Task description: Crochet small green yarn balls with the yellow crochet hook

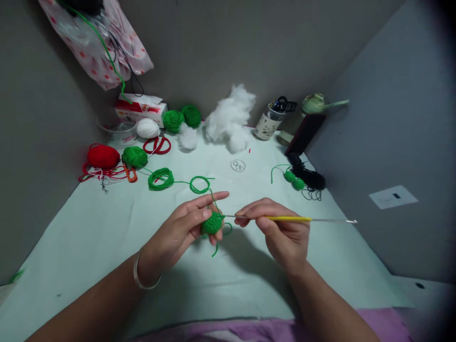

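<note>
Between the thumb and fingers of my left hand (185, 223) is a small green crochet piece (212, 223), rounded in shape. Green yarn runs up over the left index finger, which is stretched out. My right hand (281, 232) grips a double-ended crochet hook (289, 219) by its yellow handle. The hook lies level, and its left tip meets the right edge of the crochet piece. A short yarn tail hangs below the piece. Loose green yarn coils (161, 179) lie on the table just beyond my left hand.
Red scissors (157, 145), a red yarn ball (103, 156) and green yarn balls (173, 121) sit back left. White stuffing (230, 118) lies at the back middle. A pen cup (268, 124), a bottle (287, 133) and black yarn (309, 176) stand or lie right. Partition walls enclose the table.
</note>
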A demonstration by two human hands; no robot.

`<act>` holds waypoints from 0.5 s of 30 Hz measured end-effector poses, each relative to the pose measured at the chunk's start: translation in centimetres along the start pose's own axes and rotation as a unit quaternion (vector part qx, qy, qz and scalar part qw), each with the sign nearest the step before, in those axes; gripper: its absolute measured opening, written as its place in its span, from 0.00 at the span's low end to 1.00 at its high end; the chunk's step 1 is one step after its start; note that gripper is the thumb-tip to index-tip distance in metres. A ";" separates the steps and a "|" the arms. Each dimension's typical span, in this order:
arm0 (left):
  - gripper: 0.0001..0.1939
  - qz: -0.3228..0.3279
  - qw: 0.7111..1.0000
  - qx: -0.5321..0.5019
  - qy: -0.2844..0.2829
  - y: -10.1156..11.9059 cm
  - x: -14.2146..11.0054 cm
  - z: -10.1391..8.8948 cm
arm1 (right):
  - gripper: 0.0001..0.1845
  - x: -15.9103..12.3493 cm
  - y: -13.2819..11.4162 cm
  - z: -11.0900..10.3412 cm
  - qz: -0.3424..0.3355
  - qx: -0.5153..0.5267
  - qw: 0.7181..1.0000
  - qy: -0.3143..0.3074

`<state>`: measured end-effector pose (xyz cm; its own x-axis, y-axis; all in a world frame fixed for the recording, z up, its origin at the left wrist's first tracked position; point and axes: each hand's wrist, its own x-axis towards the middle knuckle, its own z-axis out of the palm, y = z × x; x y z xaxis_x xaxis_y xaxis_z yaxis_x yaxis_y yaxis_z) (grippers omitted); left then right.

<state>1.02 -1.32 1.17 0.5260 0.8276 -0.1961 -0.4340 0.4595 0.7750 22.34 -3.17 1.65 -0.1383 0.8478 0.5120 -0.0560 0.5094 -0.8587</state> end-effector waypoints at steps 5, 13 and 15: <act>0.21 -0.028 1.000 0.002 -0.009 0.1 0.0 0.4 | 0.08 0.5 0.0 -0.1 0.071 0.077 0.994 0.003; 0.22 -0.006 0.997 -0.030 -0.068 -0.6 0.0 0.0 | 0.09 0.7 0.1 0.5 0.120 0.139 0.983 0.009; 0.26 0.001 0.998 -0.006 -0.058 -0.9 0.0 -0.1 | 0.08 0.5 0.1 0.8 0.088 0.091 0.992 -0.004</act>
<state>1.33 -1.72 0.40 0.6060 0.7857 -0.1243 -0.4431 0.4632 0.7675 21.53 -2.81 1.79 -0.1687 0.9199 0.3541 -0.2080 0.3179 -0.9250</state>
